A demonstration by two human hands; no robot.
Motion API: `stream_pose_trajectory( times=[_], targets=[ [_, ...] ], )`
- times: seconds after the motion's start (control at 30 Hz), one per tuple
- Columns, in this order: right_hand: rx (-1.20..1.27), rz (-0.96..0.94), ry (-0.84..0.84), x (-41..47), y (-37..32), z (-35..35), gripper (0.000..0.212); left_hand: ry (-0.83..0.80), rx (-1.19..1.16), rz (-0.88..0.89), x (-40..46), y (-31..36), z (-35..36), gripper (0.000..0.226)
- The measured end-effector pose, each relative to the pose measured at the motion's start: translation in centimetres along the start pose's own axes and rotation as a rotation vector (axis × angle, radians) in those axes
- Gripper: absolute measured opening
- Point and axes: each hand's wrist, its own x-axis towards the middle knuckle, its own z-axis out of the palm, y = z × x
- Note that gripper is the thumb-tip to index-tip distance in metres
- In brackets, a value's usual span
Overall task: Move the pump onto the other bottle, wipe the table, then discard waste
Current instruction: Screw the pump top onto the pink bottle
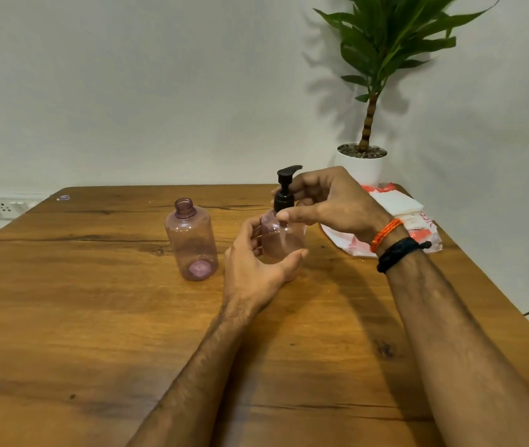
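Note:
Two clear pink bottles stand upright on the wooden table (95, 317). The left bottle (192, 240) has an open neck and no cap. The right bottle (280, 237) carries a black pump (284, 191) on its neck. My left hand (256, 266) wraps around the right bottle's lower body. My right hand (327, 201) grips the pump collar with thumb and fingers from the right side. The pump's spout points right, partly behind my fingers.
A white and red pack of tissues (398, 217) lies at the back right of the table. Behind it stands a potted plant (364, 162) in a white pot. A wall socket (5, 208) sits left of the table. A small sticker (63, 197) lies at the far left corner.

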Motion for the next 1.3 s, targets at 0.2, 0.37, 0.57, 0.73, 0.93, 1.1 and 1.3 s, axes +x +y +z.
stream_pose_trajectory(
  times=[0.2, 0.37, 0.57, 0.73, 0.93, 1.1, 1.3],
  targets=[
    [-0.020, 0.061, 0.129, 0.4, 0.3, 0.9, 0.048, -0.003, 0.011, 0.000, 0.0, -0.1, 0.0, 0.080],
    [0.146, -0.032, -0.050, -0.2, 0.4, 0.3, 0.040, -0.012, 0.006, -0.003, 0.0, 0.0, -0.1, 0.079],
    [0.051, -0.004, 0.142, 0.2, 0.6, 1.1, 0.045, -0.003, 0.011, -0.007, 0.0, -0.1, -0.1, 0.076],
    [0.129, 0.003, 0.020, 0.3, 1.0, 0.9, 0.051, -0.006, 0.009, -0.008, 0.0, 0.1, -0.2, 0.073],
    [0.203, -0.043, 0.021, 0.0, 1.1, 0.5, 0.041, -0.010, 0.020, -0.017, 0.0, 0.2, -0.2, 0.075],
    [0.108, -0.027, 0.142, 0.4, 1.1, 1.3, 0.049, -0.006, 0.013, -0.021, 0.0, 0.2, -0.1, 0.077],
    [0.171, -0.084, -0.030, 0.0, 1.4, 0.6, 0.039, -0.009, 0.005, -0.024, -0.1, 0.4, -0.2, 0.077]
  ],
)
